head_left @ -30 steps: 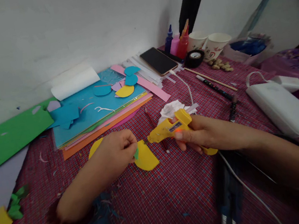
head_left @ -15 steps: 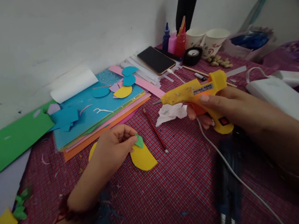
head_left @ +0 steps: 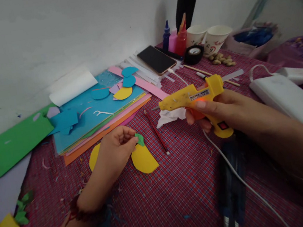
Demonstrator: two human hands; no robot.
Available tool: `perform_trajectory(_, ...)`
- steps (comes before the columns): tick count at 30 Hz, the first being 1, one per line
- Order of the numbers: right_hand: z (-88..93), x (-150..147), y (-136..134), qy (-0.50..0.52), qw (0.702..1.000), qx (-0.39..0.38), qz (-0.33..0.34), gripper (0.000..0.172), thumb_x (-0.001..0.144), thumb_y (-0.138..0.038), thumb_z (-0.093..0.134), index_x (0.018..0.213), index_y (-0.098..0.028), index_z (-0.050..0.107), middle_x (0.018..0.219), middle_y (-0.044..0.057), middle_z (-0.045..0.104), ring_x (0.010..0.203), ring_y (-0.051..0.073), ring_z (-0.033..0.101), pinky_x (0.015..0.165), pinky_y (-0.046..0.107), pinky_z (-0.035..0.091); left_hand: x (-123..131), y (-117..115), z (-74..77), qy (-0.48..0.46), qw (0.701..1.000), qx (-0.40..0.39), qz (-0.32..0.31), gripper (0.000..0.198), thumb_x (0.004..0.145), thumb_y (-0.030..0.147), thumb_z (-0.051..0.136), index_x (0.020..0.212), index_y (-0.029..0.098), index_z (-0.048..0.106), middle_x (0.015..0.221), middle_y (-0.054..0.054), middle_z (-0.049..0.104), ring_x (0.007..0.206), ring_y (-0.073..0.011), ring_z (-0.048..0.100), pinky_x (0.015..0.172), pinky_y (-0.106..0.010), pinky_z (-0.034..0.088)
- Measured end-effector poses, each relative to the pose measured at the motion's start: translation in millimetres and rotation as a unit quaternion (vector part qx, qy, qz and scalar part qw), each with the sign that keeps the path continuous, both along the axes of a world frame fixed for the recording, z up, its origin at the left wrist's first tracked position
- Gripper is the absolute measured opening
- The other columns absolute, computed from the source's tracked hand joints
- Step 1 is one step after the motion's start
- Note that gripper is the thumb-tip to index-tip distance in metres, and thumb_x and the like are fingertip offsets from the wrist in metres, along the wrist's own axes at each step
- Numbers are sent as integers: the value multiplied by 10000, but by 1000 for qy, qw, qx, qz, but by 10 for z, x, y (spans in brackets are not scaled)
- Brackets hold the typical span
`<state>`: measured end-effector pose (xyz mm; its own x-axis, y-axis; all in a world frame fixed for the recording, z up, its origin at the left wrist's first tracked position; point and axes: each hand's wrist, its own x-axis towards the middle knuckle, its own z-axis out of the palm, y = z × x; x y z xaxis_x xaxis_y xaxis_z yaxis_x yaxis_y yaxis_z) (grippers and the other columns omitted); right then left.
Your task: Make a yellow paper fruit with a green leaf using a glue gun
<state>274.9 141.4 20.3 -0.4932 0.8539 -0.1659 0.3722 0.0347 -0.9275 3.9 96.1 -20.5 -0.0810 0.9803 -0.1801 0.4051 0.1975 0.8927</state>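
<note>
My left hand (head_left: 119,145) pinches a small green paper leaf (head_left: 140,139) between thumb and fingers. The leaf is over the top end of a yellow paper cutout (head_left: 145,160); whether they touch I cannot tell. Another yellow piece (head_left: 93,157) lies partly hidden behind my left hand. In my right hand (head_left: 216,109) is a yellow glue gun (head_left: 191,93), its metal nozzle pointing left toward the leaf but apart from it. A clear glue stick (head_left: 233,75) sticks out of its back, and an orange light glows on its side.
Coloured paper sheets (head_left: 71,137) are stacked by the wall, with a phone (head_left: 157,59) beside them. A red pencil (head_left: 158,137) and a crumpled tissue (head_left: 170,116) lie mid-table. A white cable (head_left: 235,171) trails past a dark blurred tool (head_left: 231,189). Paper cups (head_left: 216,38) and a power bank (head_left: 290,103) are at right.
My right hand has shifted slightly left with the glue gun, bringing its nozzle a little closer to the leaf. My left hand keeps its pinch, and the leaf has turned slightly.
</note>
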Motion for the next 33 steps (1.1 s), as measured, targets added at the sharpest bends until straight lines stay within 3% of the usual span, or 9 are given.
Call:
perform_trajectory(8,8,20,5,8,1000,5,2,437,931,-532,487,811,-146,654,590,-2,541,514,91,508,474,216,355,6,-5,-23,6,1000,4,5,141,700,278,658,770,174,594,664,20,611,604,-123,571,566,-250,462)
perform_trajectory(12,2,-44,-31,25,999,-35,2,432,922,-530,501,798,-145,653,578,-5,535,493,87,491,439,208,335,7,-1,-25,9,1000,6,3,134,707,272,654,778,176,593,665,21,606,606,-122,567,564,-248,456)
perform_trajectory(18,-132,-214,-97,93,987,-118,59,429,862,-576,569,821,-157,653,817,58,656,608,115,557,559,238,475,30,23,-35,1,1000,4,22,125,676,262,658,735,179,585,626,32,591,580,-120,554,545,-246,443)
perform_trajectory(25,-207,-229,-83,23,988,-103,112,470,871,-609,533,839,-154,648,642,7,548,543,98,492,447,203,357,23,31,-51,20,999,1,27,73,690,228,624,732,181,587,641,30,595,590,-121,550,555,-255,440)
perform_trajectory(33,-261,-309,-92,24,984,-94,146,405,892,-541,542,843,-147,618,783,35,610,588,90,496,478,203,381,64,39,2,31,999,-3,40,56,691,181,627,735,173,593,649,30,600,593,-116,543,564,-258,435)
